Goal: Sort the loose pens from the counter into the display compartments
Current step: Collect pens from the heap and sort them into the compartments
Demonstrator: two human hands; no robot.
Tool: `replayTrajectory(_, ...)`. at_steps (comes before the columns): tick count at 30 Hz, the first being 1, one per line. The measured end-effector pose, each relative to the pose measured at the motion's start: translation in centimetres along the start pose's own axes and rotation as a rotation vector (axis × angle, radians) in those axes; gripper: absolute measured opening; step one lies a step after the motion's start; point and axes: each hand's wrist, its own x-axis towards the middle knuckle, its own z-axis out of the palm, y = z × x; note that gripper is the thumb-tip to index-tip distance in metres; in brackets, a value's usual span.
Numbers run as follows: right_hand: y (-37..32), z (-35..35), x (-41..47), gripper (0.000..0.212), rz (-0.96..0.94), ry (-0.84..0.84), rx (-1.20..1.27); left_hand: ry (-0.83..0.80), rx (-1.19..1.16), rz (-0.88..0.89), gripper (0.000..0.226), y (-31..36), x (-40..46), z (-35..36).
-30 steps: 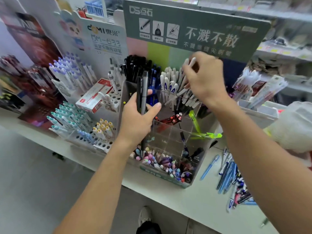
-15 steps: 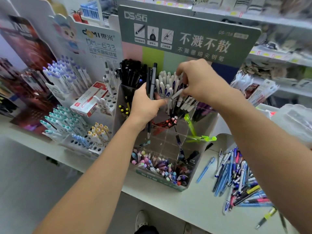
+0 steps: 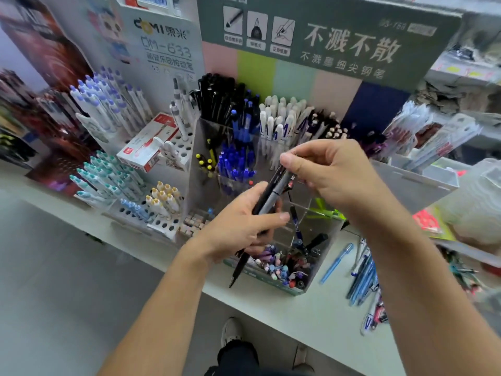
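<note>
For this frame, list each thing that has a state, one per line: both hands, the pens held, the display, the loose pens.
left hand: grips two dark pens by their middles.
right hand: pinches the pens' upper ends.
dark pens: held slanted in front of the display, tips down.
clear display: upright; some front compartments nearly empty.
loose pens: lying in a pile on the counter, unsorted.

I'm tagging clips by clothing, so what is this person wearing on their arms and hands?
Nothing that shows: both forearms are bare to the frame edge, with no sleeves, gloves, watch or rings visible on the left hand or right hand.
</note>
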Motion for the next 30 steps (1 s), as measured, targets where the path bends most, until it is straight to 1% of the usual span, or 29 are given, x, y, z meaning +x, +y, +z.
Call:
replayTrajectory(2, 1.0, -0.1, -0.7, 0.009, 0.087, -0.014, 0.14, -0.009, -0.02, -0.027, 0.022, -1.0, -0.2, 0.7)
replayTrajectory(4, 1.9, -0.8, -1.9, 0.008, 0.118, -0.012, 0.156, 0.051, -0.086, -0.068, 0.03, -2.0, -0.2, 1.2)
replayTrajectory(5, 2.5, -1.4, -2.7, 0.007, 0.102, 0.012, 0.141, 0.102, -0.1, -0.087, 0.031, -2.6, -0.1, 1.4)
replayTrajectory(7, 3.1, -2.8, -4.6, 0.004, 0.011, 0.129, 0.102, 0.214, -0.123, -0.098, 0.026, -3.9, -0.1, 1.5)
replayTrajectory(8, 3.3, -3.6, -5.7, 0.004, -0.042, 0.206, 0.063, 0.266, -0.16, -0.1, 0.025, -4.5, 0.0, 1.6)
replayTrajectory(10, 4.0, -4.9, -7.7, 0.007, -0.139, 0.342, -0.11, 0.338, -0.277, -0.102, 0.022, -5.6, 0.1, 1.6)
replayTrajectory(12, 5.1, -5.0, -9.0, 0.008, -0.222, 0.382, -0.351, 0.35, -0.424, -0.099, 0.02, -6.1, 0.2, 1.8)
replayTrajectory(13, 5.8, -4.5, -9.4, 0.01, -0.253, 0.366, -0.454, 0.337, -0.502, -0.098, 0.02, -6.2, 0.2, 2.0)
replayTrajectory(15, 7.8, -3.2, -9.5, 0.014, -0.29, 0.281, -0.592, 0.289, -0.604, -0.103, 0.029, -6.3, 0.3, 2.3)
replayTrajectory(17, 9.8, -1.8, -9.2, 0.016, -0.29, 0.186, -0.695, 0.234, -0.613, -0.102, 0.038, -6.2, 0.2, 2.6)
replayTrajectory(19, 11.5, -0.6, -8.8, 0.018, -0.246, 0.131, -0.744, 0.194, -0.577, -0.094, 0.04, -6.0, 0.1, 2.7)
replayTrajectory(23, 12.7, 0.2, -8.1, 0.019, -0.126, 0.103, -0.759, 0.158, -0.445, -0.037, 0.035, -5.5, -0.5, 2.7)
replayTrajectory(27, 11.2, -0.8, -7.4, 0.016, -0.041, -0.005, -0.811, 0.18, -0.321, -0.016, 0.032, -5.3, -0.9, 2.8)
replayTrajectory(30, 9.5, -1.1, -6.7, 0.014, 0.024, -0.026, -0.841, 0.214, -0.255, 0.019, 0.02, -5.4, -0.9, 2.9)
